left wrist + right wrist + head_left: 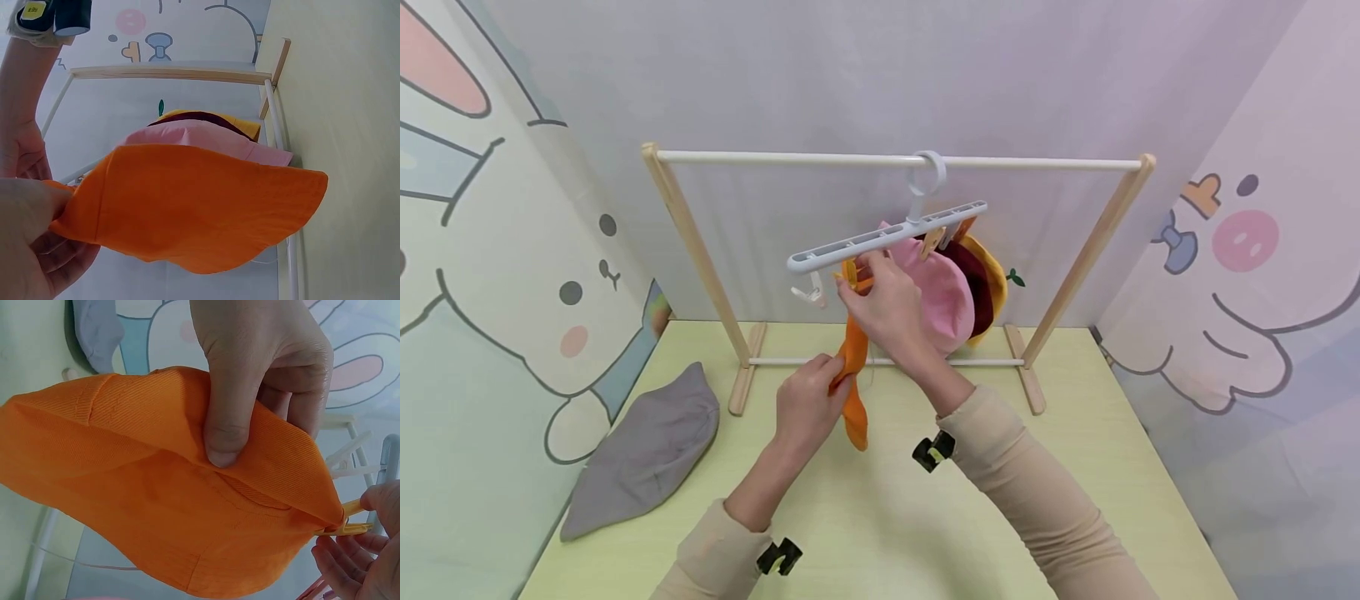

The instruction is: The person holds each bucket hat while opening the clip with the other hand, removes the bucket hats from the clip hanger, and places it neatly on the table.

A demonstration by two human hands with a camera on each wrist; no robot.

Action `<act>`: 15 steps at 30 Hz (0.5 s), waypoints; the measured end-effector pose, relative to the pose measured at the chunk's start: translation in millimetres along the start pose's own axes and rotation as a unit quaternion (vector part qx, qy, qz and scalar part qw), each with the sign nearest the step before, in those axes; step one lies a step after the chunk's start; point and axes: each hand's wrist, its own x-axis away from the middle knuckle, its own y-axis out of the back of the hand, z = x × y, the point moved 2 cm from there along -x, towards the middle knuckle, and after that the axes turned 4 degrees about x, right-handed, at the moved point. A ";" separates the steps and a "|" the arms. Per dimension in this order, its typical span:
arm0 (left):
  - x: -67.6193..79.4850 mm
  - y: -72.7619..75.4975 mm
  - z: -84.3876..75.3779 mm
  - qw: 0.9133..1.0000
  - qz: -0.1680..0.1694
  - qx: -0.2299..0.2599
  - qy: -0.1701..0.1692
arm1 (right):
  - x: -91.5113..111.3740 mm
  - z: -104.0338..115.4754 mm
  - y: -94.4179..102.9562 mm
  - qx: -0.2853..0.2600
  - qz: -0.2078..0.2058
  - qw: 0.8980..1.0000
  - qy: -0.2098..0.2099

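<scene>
An orange bucket hat (156,475) hangs folded on edge below a pale blue hanger (850,249). My left hand (807,402) grips the hat by its edge, with the thumb laid over the cloth in the right wrist view. Just under the hanger's near end, my right hand (889,304) pinches a yellow-orange clothes peg (355,530). The peg meets one corner of the hat. Behind the right hand, a pink hat (951,300) and a yellow hat with a dark red inside (997,279) hang from other pegs (932,242) on the hanger.
The hanger hooks over the white rail (775,158) of a wooden-legged rack. A white peg (810,293) dangles left of the right hand. A grey hat (647,446) lies on the pale yellow table (880,533) at left. Cartoon-printed walls enclose three sides.
</scene>
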 end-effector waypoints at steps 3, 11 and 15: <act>-0.5 0.2 0.0 1.000 -0.004 0.005 0.002 | 0.3 -1.5 -0.6 -0.008 -0.007 1.000 0.001; -0.7 0.7 0.6 1.000 -0.009 0.012 0.001 | 0.4 -3.5 -1.2 -0.018 -0.019 1.000 -0.008; 0.0 0.8 0.9 1.000 -0.005 0.013 0.003 | 0.8 -3.6 -0.8 -0.023 -0.019 0.999 -0.015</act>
